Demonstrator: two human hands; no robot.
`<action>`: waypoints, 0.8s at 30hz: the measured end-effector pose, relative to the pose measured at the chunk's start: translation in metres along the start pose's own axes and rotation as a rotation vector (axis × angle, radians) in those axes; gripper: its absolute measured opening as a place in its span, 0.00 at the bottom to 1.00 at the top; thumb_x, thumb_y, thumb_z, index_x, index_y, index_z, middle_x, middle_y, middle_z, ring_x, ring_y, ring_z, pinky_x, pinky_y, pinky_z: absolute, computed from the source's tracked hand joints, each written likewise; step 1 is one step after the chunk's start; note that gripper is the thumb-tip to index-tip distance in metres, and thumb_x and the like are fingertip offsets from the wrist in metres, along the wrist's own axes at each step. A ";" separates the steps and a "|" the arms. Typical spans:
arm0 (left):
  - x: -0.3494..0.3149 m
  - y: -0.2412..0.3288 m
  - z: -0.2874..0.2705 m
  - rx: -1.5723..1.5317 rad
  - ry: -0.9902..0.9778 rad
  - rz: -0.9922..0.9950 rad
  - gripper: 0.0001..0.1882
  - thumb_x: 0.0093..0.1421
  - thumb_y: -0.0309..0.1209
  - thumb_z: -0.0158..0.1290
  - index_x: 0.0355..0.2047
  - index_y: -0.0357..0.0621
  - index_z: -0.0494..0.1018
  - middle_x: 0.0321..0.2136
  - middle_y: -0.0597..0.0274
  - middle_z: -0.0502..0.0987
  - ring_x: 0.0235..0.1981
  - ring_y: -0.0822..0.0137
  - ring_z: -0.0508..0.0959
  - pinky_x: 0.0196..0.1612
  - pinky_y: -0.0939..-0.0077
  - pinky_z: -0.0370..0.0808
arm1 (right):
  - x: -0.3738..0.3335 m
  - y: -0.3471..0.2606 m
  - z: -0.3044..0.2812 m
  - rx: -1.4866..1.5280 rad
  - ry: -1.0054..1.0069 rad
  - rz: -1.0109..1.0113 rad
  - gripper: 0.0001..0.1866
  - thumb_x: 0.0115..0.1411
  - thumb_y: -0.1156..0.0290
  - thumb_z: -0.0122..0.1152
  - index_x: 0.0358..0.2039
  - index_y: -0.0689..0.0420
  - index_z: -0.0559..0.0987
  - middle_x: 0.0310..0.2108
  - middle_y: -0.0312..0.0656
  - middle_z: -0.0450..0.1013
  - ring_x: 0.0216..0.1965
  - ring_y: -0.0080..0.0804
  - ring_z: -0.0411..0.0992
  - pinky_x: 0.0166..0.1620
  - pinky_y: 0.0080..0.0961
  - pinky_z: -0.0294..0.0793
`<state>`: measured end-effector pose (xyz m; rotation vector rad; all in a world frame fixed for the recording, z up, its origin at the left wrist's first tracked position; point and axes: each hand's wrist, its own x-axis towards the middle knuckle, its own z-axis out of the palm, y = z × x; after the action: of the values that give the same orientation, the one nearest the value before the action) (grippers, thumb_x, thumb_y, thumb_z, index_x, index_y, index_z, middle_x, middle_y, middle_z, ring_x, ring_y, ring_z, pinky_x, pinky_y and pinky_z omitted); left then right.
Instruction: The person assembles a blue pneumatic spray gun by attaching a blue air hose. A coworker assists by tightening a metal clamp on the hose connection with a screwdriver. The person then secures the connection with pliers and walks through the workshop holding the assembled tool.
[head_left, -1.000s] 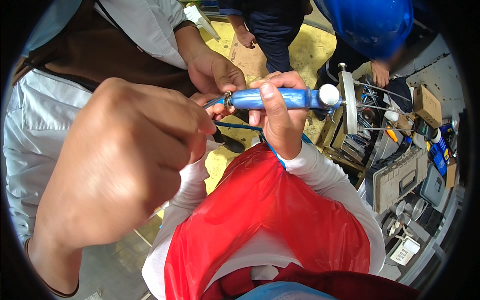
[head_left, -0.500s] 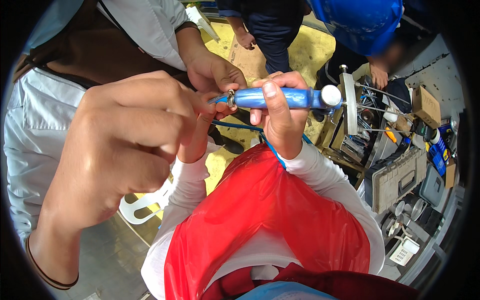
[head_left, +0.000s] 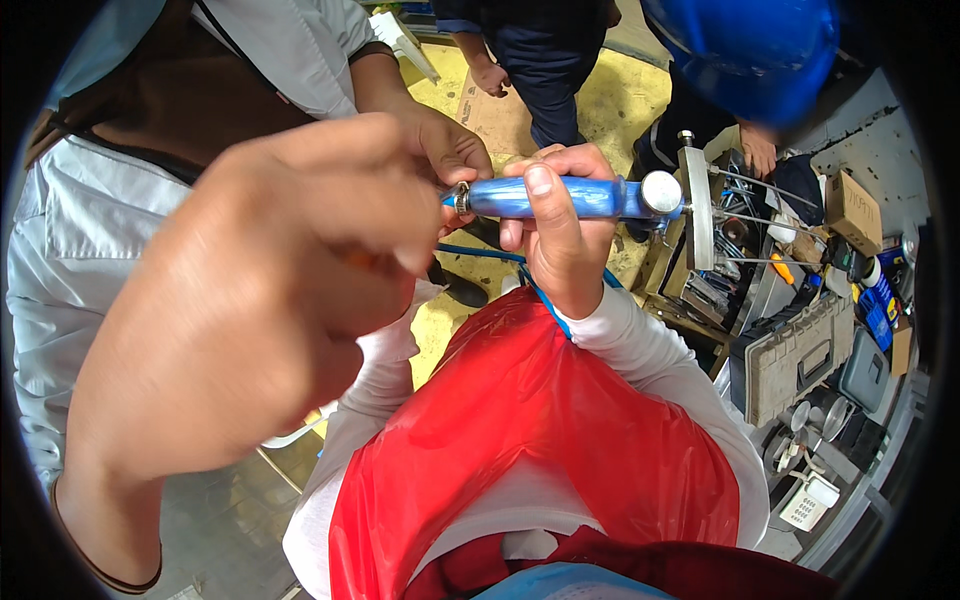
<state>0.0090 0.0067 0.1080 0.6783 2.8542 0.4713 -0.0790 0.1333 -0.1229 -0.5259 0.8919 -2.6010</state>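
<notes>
The right hand clamped the blue handle before the red plastic apron; the left hand's grip couldn't be told. A co-worker's fist, crowding close, could have jarred the hose clamp.

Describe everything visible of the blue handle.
The blue handle is glossy, streaked, roughly cylindrical and plastic-looking. It lies nearly level across the view, partly hidden by the person's right hand, which grips it with the thumb across its visible side. A metal clamp ring sits at its left end; just past its right end come a round silvery cap and a metal crossbar.
</notes>
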 end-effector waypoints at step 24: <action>-0.006 0.007 -0.005 -0.060 -0.051 0.029 0.08 0.38 0.23 0.54 0.15 0.31 0.67 0.19 0.60 0.70 0.27 0.61 0.78 0.35 0.71 0.80 | -0.004 -0.001 0.006 0.036 -0.031 0.051 0.09 0.69 0.75 0.62 0.41 0.61 0.69 0.31 0.46 0.77 0.20 0.22 0.72 0.24 0.20 0.74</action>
<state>0.0161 0.0082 0.1151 0.7109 2.7744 0.5340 -0.0732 0.1324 -0.1188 -0.5260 0.8354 -2.5511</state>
